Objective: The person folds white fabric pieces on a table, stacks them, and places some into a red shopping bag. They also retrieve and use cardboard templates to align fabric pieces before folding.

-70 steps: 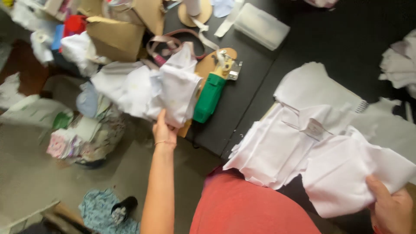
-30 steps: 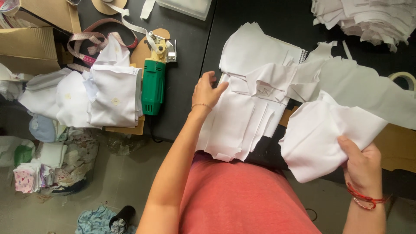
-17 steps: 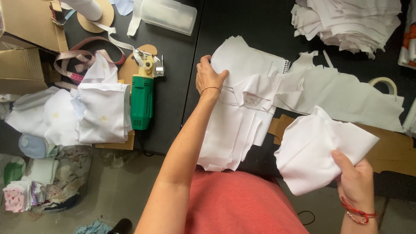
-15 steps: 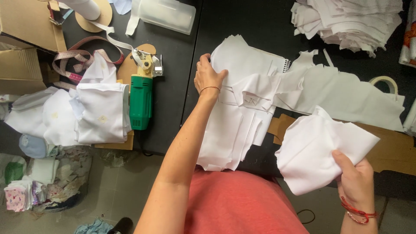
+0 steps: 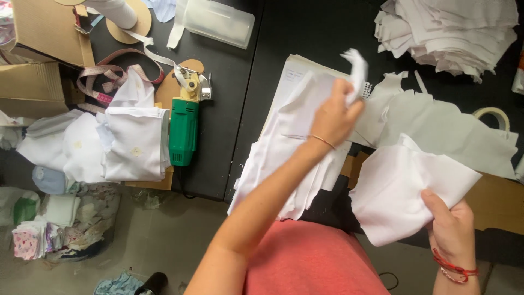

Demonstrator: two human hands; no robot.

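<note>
left hand (image 5: 334,117) centre frame, fingers closed on a white fabric piece (image 5: 355,68) raised and motion-blurred, shape unclear | right hand (image 5: 450,232) lower right, clamped on the edge of a folded white fabric bundle (image 5: 406,191) | white cut stack (image 5: 284,158) on the black table (image 5: 240,98), partly hidden by the forearm | green electric cutter (image 5: 183,131) centre left | pile (image 5: 453,33) upper right, cut off
</note>
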